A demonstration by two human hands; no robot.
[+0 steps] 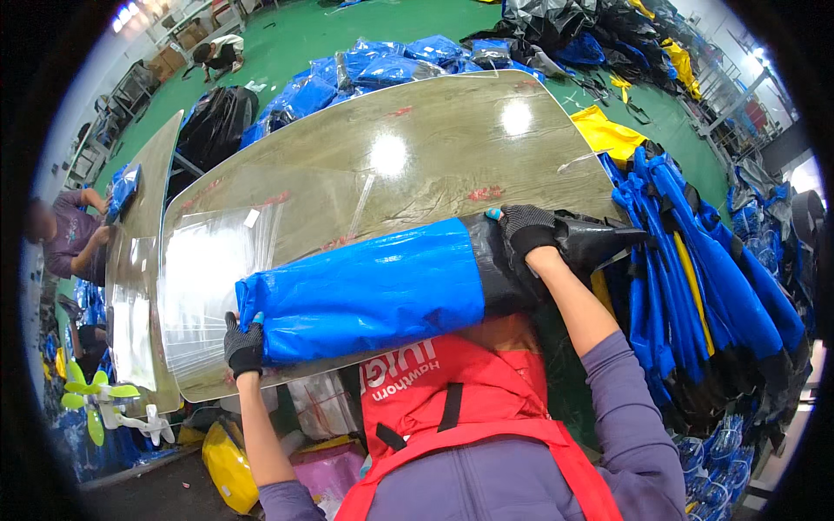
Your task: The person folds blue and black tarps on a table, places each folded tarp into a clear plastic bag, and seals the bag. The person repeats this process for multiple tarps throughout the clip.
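Red apron (508, 395) filling foreground below glossy table (452, 130). Head view: blue-and-black tarp-like piece (373, 291) lying ahead along near edge, long axis running left to right, right end angling farther away. Gloved left hand (244, 347) half-curling at blue end, right hand (527, 230) bending over black end, both touching; whether gripping, cannot tell from here.

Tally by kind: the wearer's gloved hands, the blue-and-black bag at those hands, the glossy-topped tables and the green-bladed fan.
Gloved hands: 2
Blue-and-black bag: 1
Glossy-topped tables: 2
Green-bladed fan: 1
Total: 6
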